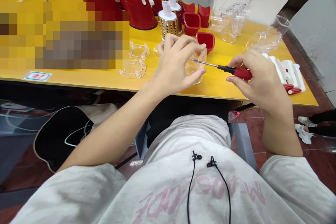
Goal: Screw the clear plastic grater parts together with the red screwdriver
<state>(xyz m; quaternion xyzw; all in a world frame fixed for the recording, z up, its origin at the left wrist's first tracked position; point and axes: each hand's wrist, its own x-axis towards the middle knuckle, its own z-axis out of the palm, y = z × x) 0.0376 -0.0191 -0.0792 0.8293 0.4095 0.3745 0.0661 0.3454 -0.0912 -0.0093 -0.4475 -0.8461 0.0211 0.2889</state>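
Observation:
My left hand (175,63) is closed around a clear plastic part (195,65), held just above the front edge of the yellow table (91,77). My right hand (258,77) grips a screwdriver (237,72) by its red and black handle. The metal shaft runs left and its tip goes into the clear part between my left fingers.
Red grater bodies (138,7) and metal drum blades (168,21) stand at the back. Small red cups (191,22), clear plastic housings (228,24) and clear rings (133,68) lie around. White and red pieces (288,73) sit at the right edge. A blurred patch covers the left.

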